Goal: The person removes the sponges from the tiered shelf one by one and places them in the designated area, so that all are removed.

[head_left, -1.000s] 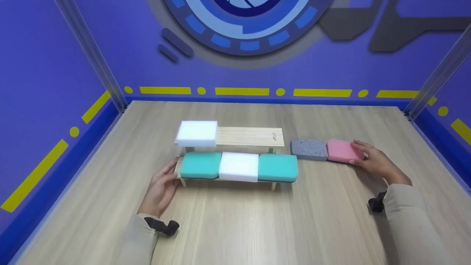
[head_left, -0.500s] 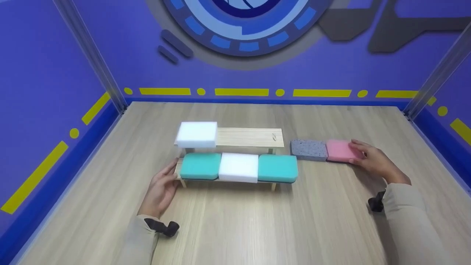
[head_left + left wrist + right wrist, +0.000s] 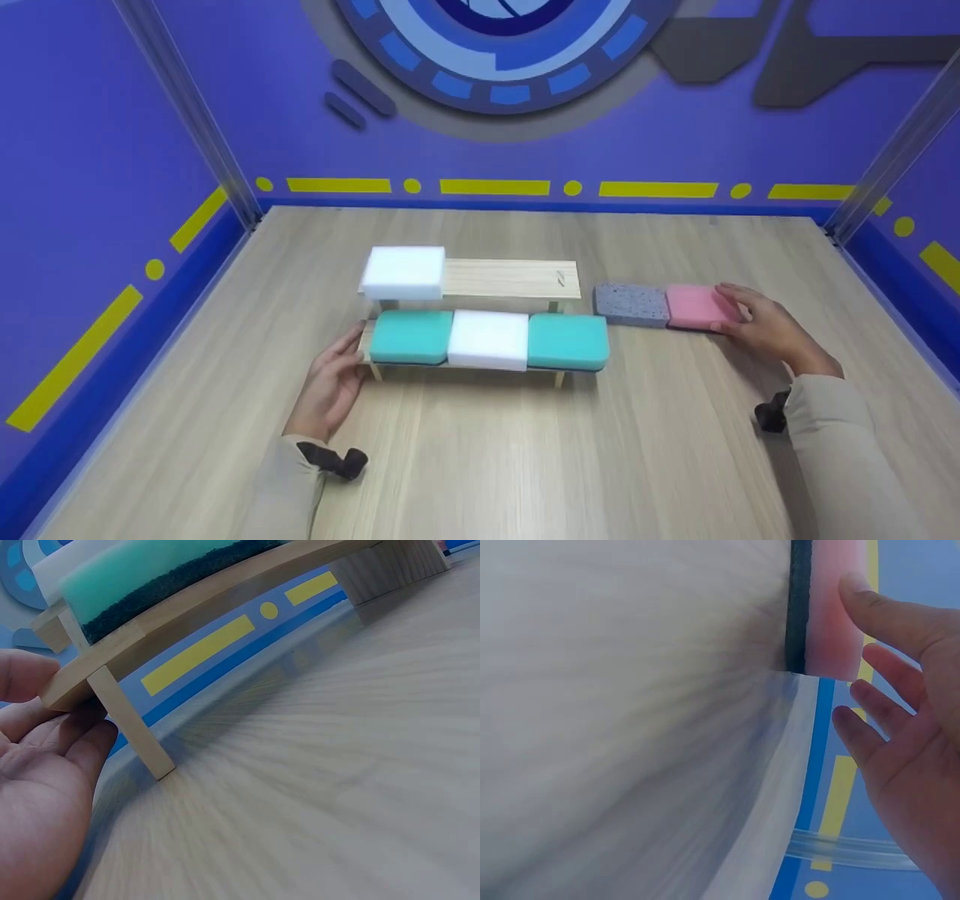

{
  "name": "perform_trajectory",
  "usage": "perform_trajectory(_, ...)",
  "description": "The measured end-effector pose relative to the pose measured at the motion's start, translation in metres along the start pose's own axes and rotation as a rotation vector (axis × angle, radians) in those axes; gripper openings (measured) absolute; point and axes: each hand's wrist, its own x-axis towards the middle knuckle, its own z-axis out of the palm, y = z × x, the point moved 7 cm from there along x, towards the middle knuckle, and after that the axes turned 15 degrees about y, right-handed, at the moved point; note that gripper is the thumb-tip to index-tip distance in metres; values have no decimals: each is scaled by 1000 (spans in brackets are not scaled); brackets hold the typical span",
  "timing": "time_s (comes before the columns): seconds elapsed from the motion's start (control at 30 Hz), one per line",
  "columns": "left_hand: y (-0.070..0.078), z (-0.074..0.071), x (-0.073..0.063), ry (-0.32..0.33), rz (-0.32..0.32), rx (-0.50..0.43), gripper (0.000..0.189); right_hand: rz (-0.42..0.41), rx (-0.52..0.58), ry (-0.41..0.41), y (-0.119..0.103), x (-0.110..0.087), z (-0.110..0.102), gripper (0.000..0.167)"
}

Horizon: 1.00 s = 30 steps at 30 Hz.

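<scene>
My left hand [image 3: 330, 386] pinches the left end of the front wooden rack [image 3: 135, 645], thumb at its edge and fingers beneath. On that rack sit a teal sponge [image 3: 411, 337], a white sponge [image 3: 488, 339] and a second teal sponge [image 3: 568, 340], side by side. To the right, my right hand [image 3: 772, 330] holds the right end of a pink sponge [image 3: 697, 306] between thumb and fingers; the sponge lies on the table, dark pad down. A grey speckled sponge [image 3: 630, 304] touches its left side.
Behind the front rack stands another wooden rack [image 3: 510, 277] with a white sponge [image 3: 405, 271] on its left end. Blue panels [image 3: 480, 161] with yellow marks enclose the wooden table [image 3: 495, 450] at the back and sides.
</scene>
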Motion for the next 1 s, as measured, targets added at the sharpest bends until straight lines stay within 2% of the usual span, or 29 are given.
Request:
perform_trajectory(0.17, 0, 0, 0, -4, 4, 1, 63, 6, -8, 8, -5, 0, -3, 65)
perform_trajectory(0.33, 0, 1, 0, -12, 4, -1, 63, -52, -12, 46, -16, 1, -8, 63)
perform_trajectory(0.6, 0, 0, -1, 3, 5, -1, 63, -67, 53, 52, -30, 1, -11, 70)
perform_trajectory(1.0, -1, 0, -1, -3, -1, 8, 62, -172, 140, 85, -62, 5, -3, 56)
